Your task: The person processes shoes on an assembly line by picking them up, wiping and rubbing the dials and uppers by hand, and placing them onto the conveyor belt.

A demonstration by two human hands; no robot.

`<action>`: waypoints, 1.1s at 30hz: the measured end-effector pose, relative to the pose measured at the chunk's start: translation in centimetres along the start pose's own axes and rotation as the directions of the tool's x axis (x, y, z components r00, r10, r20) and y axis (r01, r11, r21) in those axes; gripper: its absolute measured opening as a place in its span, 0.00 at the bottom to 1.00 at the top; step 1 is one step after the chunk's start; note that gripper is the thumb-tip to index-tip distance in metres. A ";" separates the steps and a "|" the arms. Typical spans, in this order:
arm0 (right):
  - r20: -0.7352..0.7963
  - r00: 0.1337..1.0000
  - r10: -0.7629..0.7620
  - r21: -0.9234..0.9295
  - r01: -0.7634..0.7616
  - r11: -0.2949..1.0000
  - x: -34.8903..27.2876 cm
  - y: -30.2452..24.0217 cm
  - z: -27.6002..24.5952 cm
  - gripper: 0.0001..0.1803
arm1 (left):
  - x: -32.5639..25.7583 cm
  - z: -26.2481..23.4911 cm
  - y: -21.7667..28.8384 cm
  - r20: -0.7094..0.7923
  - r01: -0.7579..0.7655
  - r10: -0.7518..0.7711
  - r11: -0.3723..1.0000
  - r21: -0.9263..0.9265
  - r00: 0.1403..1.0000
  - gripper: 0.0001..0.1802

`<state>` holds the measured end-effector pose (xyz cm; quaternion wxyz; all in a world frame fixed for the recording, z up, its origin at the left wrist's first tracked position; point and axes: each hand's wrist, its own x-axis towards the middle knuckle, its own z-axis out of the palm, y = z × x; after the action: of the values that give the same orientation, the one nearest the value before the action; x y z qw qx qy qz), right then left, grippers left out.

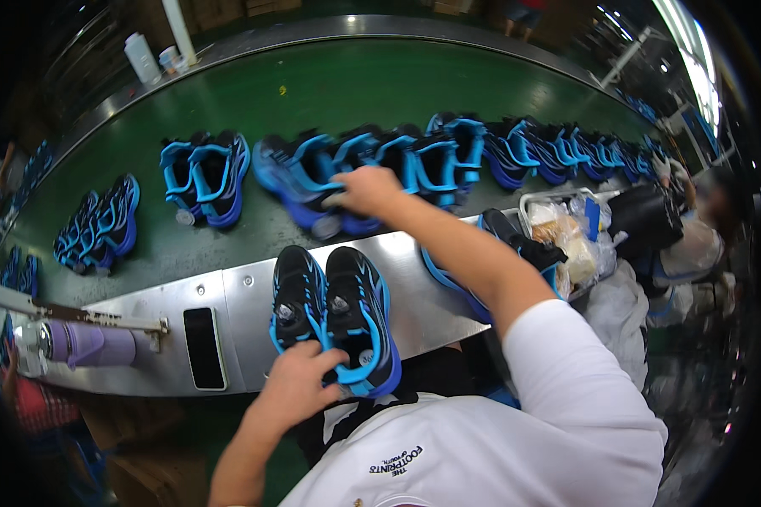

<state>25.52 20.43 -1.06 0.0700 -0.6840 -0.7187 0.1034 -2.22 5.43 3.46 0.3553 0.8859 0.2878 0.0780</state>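
Note:
A pair of black and blue sneakers [336, 304] stands side by side on the metal ledge in front of me, toes pointing away. My left hand [300, 380] is at their heels, its thumb and fingers closed around the heel edge of the right-hand shoe. Out over the green belt, my right hand [368, 194] grips a sneaker [292, 173] in the row, near its collar. That shoe and the one beside it are smeared by motion, and the fingertips are partly hidden.
On the green belt [313, 84], more sneakers [207, 177] stand in pairs to left and right. The ledge holds a phone [205, 348], a lilac bottle [93, 345] and, under my right arm, another sneaker pair [457, 283]. A basket of plastic bags [571, 245] and a co-worker [693, 241] are at right.

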 end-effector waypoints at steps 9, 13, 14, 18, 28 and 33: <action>-0.116 0.957 0.266 -0.247 -0.287 0.926 -1.8 16.8 -4.4 0.28 | 14.5 -5.4 -8.6 -0.195 -0.085 0.149 0.950 0.301 0.969 0.19; 0.056 0.939 0.339 0.160 -0.343 0.926 -2.7 15.7 -6.2 0.25 | 20.1 -6.8 -14.0 -0.271 0.103 0.016 0.903 0.416 0.962 0.20; 0.007 0.957 0.291 0.178 -0.287 0.941 -3.5 15.1 -6.9 0.25 | 20.3 -7.1 -14.2 -0.248 0.112 -0.030 0.939 0.324 0.968 0.19; -0.176 0.968 0.180 0.084 -0.168 0.982 -8.5 12.9 -9.6 0.21 | 18.7 -11.5 -14.0 -0.526 0.021 0.182 0.934 0.356 0.831 0.20; -0.098 0.995 0.009 0.312 0.022 0.950 -17.5 4.6 -10.9 0.15 | 13.6 -18.7 -30.6 -0.684 0.771 -0.476 0.603 0.204 0.553 0.18; -0.006 0.999 -0.039 0.383 0.038 0.923 -18.6 2.2 -10.3 0.13 | 8.9 -18.6 -30.6 -0.719 0.666 -0.403 0.737 0.112 0.567 0.17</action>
<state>31.21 2.47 9.14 0.2036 -0.6429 -0.6981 0.2406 -15.20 39.09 -4.09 0.0635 0.7171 0.6611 0.2113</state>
